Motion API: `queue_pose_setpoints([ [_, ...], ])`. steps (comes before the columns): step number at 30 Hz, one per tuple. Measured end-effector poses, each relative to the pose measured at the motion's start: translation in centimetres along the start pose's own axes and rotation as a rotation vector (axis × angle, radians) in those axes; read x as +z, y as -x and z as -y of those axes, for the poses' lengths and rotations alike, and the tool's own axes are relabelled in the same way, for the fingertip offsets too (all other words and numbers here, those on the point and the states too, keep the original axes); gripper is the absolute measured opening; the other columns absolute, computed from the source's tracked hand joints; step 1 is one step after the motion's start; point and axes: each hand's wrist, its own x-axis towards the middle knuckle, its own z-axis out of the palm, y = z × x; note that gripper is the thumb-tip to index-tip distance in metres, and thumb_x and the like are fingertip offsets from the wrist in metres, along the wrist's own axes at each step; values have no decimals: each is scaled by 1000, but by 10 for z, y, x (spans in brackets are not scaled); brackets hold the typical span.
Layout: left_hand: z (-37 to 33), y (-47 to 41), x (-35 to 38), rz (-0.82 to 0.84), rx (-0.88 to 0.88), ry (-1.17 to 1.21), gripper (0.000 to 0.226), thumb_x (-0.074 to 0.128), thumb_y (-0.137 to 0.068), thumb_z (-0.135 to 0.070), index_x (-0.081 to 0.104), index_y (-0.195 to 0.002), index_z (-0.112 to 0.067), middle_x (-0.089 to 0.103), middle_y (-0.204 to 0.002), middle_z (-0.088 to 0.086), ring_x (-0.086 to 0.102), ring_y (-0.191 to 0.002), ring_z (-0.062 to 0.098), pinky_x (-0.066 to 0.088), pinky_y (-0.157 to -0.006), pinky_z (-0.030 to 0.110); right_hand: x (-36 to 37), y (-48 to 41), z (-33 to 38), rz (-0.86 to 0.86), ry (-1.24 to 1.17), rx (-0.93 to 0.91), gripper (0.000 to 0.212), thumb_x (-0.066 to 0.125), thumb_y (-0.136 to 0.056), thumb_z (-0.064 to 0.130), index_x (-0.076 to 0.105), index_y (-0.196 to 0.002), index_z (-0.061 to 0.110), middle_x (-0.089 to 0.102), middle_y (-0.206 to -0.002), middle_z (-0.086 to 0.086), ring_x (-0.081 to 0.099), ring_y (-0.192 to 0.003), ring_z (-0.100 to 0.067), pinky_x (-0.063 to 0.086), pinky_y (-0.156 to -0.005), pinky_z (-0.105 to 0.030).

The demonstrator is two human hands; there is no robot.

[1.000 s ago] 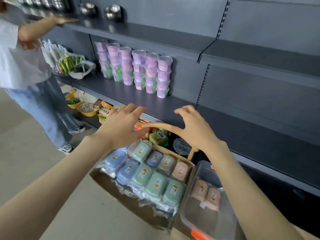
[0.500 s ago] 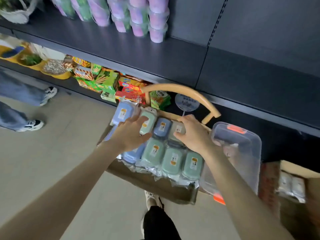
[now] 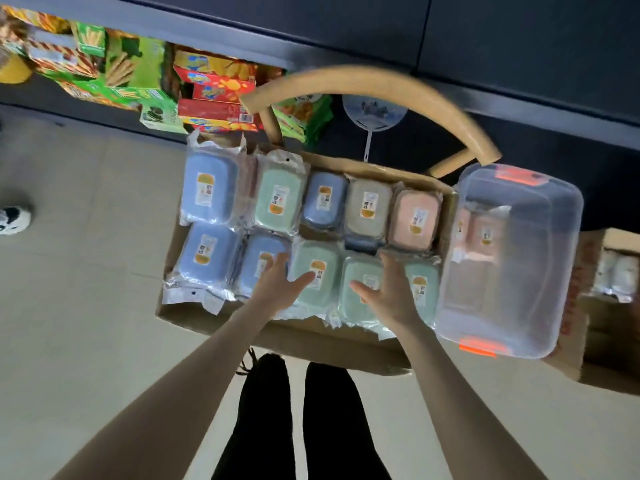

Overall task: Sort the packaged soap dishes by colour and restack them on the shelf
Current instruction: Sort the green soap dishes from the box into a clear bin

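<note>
Shop floor | cardboard box of soap dishes | left hand spread | right hand spread

soap dish labels blurred, shoe cropped (left)

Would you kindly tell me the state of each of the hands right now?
Left hand: open, holding nothing.
Right hand: open, holding nothing.

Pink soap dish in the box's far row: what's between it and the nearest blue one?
One greyish packaged soap dish, shown in the head view.
</note>
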Motion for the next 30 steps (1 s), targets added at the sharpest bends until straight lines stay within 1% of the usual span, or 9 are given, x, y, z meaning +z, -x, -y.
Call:
queue_pose_setpoints([
  [4,18,-20,25,0,-88,72,85,63,-83,-55,26,-145,-11,34,-147,12,35,-134,30,33,-108,44,32,-7,-16,-140,-117,64,88,75,-83,29,21,-149,7,20,-152,-15,28,-140,-33,26,-114,-50],
  [11,29,-35,47,-18,-38,1,85,61,-79,-62,34,-136,-4,41,-130,15,45,-120,34,40,-100,47,62,-25,-31,-241,-257,242,106,77,-79,37,7,-153,7,16,-158,-15,14,-145,-35,17,-118,-51],
  [15,33,-40,41,-25,22,-16,64,62,-79,-60,49,-113,-8,61,-99,10,60,-88,28,51,-73,41,61,-34,-33,-293,-243,298,114,84,-67,42,16,-151,5,28,-153,-18,23,-141,-37,20,-116,-47],
  [18,38,-35,35,-41,47,4,51,64,-81,-55,45,-100,-11,54,-78,-1,54,-67,16,36,-50,28,60,-33,-31,-274,-275,353,119,87,-60,46,20,-149,6,34,-148,-17,25,-138,-35,25,-115,-49],
  [22,39,-28,27,-71,77,48,48,67,-82,-49,45,-100,-11,53,-79,0,53,-69,22,34,-50,29,60,-26,-26,-287,-314,386,111,87,-56,51,33,-143,9,38,-141,-13,29,-134,-30,29,-113,-48],
  [25,32,-17,15,-63,126,167,54,68,-77,-53,44,-105,-13,59,-92,4,60,-80,24,43,-59,31,56,-15,-21,-338,-406,382,103,86,-55,53,40,-137,10,43,-130,-9,39,-125,-28,39,-105,-49],
  [27,22,-5,4,-56,174,230,61,64,-69,-59,44,-110,-18,59,-103,4,59,-95,25,49,-75,38,51,-3,-16,-399,-523,350,98,86,-53,52,43,-132,13,45,-121,-8,50,-112,-20,51,-88,-43],
  [28,17,1,-2,-37,197,270,65,62,-66,-61,44,-113,-21,58,-107,5,59,-100,25,50,-81,40,47,5,-12,-428,-557,328,97,84,-51,54,44,-130,15,46,-119,-7,51,-103,-10,52,-76,-35],
  [30,5,14,-13,21,251,394,66,63,-65,-60,40,-120,-30,58,-114,1,60,-102,20,53,-78,29,38,20,-6,-487,-592,282,93,77,-51,60,44,-127,19,48,-119,-4,46,-93,2,41,-65,-23],
])
